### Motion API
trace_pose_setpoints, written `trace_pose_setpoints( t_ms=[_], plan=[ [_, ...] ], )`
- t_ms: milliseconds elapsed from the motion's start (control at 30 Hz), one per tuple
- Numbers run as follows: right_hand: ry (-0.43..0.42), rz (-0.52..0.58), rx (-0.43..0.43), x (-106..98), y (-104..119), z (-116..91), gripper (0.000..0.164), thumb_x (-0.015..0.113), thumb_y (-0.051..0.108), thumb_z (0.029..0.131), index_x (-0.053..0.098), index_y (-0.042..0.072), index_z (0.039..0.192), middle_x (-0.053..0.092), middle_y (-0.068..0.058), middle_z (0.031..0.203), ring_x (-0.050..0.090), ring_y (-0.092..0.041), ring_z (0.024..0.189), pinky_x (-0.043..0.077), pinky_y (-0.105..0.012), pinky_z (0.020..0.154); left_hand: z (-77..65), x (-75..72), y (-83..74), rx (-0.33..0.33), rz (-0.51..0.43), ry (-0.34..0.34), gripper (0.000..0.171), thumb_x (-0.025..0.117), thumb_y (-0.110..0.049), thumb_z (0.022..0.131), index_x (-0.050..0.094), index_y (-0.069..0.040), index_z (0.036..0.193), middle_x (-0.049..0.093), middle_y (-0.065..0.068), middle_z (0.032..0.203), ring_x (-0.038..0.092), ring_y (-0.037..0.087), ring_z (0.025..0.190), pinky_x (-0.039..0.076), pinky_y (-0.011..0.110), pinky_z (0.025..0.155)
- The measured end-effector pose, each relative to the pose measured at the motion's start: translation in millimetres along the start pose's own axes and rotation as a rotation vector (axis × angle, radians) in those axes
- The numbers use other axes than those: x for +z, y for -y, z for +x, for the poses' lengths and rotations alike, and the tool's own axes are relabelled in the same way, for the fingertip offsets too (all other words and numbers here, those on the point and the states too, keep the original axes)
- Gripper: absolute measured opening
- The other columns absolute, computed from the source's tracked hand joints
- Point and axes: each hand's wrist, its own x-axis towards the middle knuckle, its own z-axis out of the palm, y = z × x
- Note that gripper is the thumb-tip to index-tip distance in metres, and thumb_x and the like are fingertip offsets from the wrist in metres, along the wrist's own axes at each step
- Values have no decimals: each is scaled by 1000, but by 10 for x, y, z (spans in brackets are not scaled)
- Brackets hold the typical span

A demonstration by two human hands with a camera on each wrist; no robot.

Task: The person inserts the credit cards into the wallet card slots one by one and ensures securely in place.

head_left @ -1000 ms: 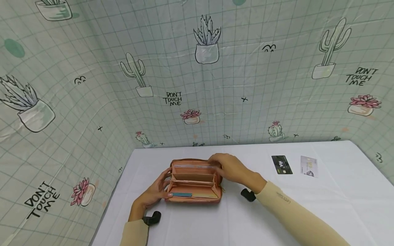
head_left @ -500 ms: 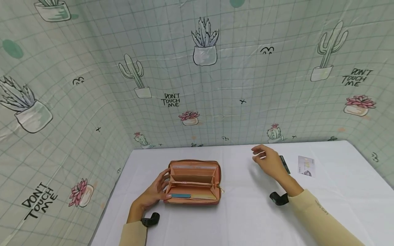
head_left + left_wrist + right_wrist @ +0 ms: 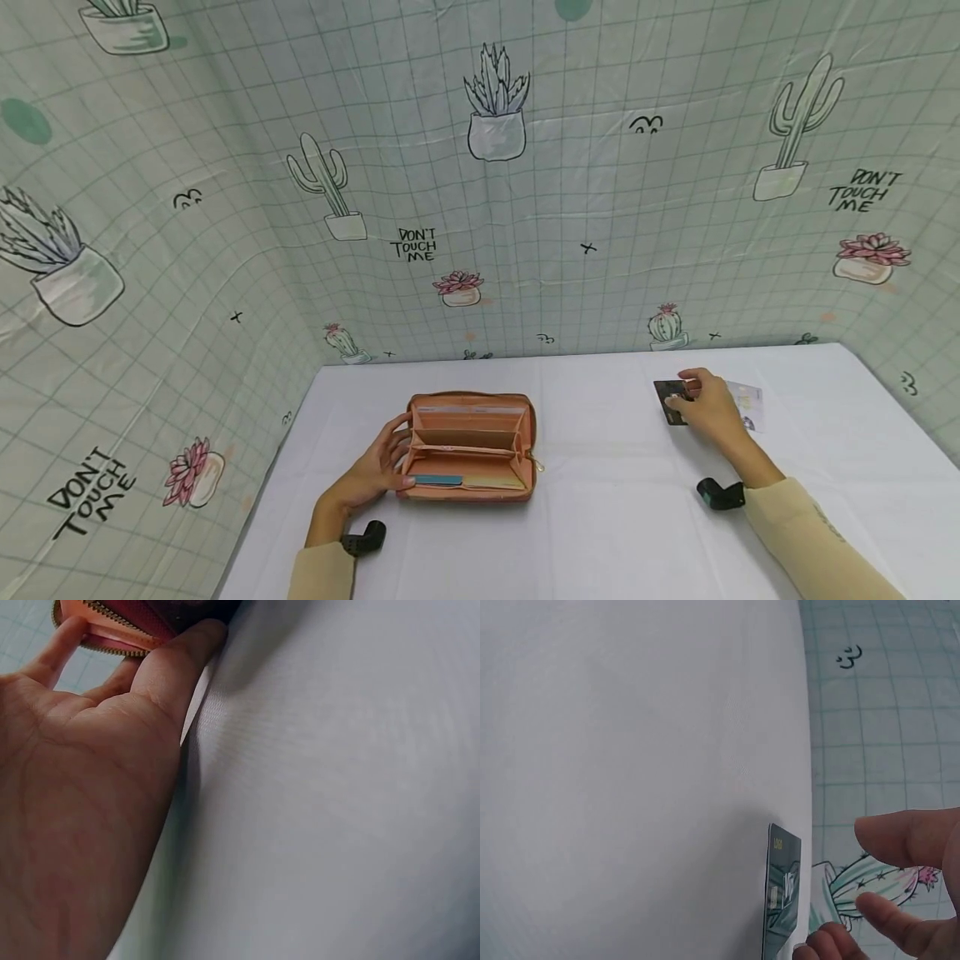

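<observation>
An orange zip-around wallet (image 3: 529, 427) lies unzipped on the white table, its compartments facing up. A blue card (image 3: 438, 480) and a pale yellow one (image 3: 493, 483) sit in its front slots. My left hand (image 3: 371, 468) holds the wallet's left end, thumb at the front corner, fingers behind; the left wrist view shows its brass zip teeth (image 3: 112, 651) by the fingers. My right hand (image 3: 711, 407) hovers over a black VIP card (image 3: 664, 398). In the right wrist view, thumb and fingers stand spread apart above the black card (image 3: 783, 889), holding nothing.
A silvery card (image 3: 753, 402) lies right of the black card, partly covered by my right hand. Black wrist cameras (image 3: 363, 539) are strapped to both wrists. A cactus-print cloth (image 3: 540, 200) rises along the table's back edge (image 3: 585, 355) and left side.
My right hand has left the wallet's right end and travelled right to the black card. My left hand keeps its hold on the wallet, which stays in place.
</observation>
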Motion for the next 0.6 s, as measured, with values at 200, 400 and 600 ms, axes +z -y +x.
trace_pose_setpoints(
  t_ms=[200,400,600],
  plan=[
    [40,-49,44,-18,-70,-3,67,72,12,94,40,-23,141,47,-49,128,49,-59,117,43,-67,97,-10,-4,4,14,19,2,109,82,-3,89,6,-2,166,20,37,163,46,-1,135,42,20,108],
    [19,-88,37,42,-85,-9,70,75,14,91,41,-23,140,49,-48,124,50,-57,112,43,-64,94,-21,-2,-6,25,28,7,108,83,-2,88,6,0,165,27,31,161,48,-1,134,43,19,108],
    [37,-154,86,88,-61,4,75,76,17,90,38,-20,143,42,-50,128,45,-62,116,42,-68,95,-21,-2,7,29,23,10,109,83,-1,87,6,0,164,30,28,160,50,-1,133,45,21,107]
  ],
)
